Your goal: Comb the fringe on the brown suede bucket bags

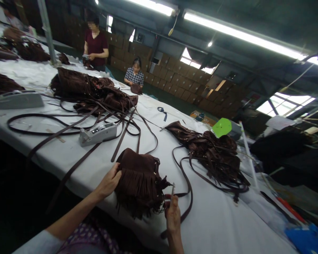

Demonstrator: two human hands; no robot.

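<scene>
A dark brown fringed bag (137, 169) rests at the table's near edge, its fringe hanging toward me. My left hand (111, 180) grips its left side, thumb on the front and fingers partly hidden. At the bag's right side, my right hand (173, 214) is closed around a small tool with a pale, jagged-looking upper end (173, 188); its exact kind is not clear. Something reddish shows beside those fingers. A brown tassel (164, 183) hangs at the bag's side close to the tool. A brown strap (187, 208) curves on the cloth behind my right hand.
On the white-covered table (217, 218) lie a pile of brown bags (95, 90) with trailing straps and another brown pile (214, 151) at right. Grey tape dispensers (99, 133) stand at left. Two people (95, 46) work across the table. Stacked cartons (175, 77) line the back.
</scene>
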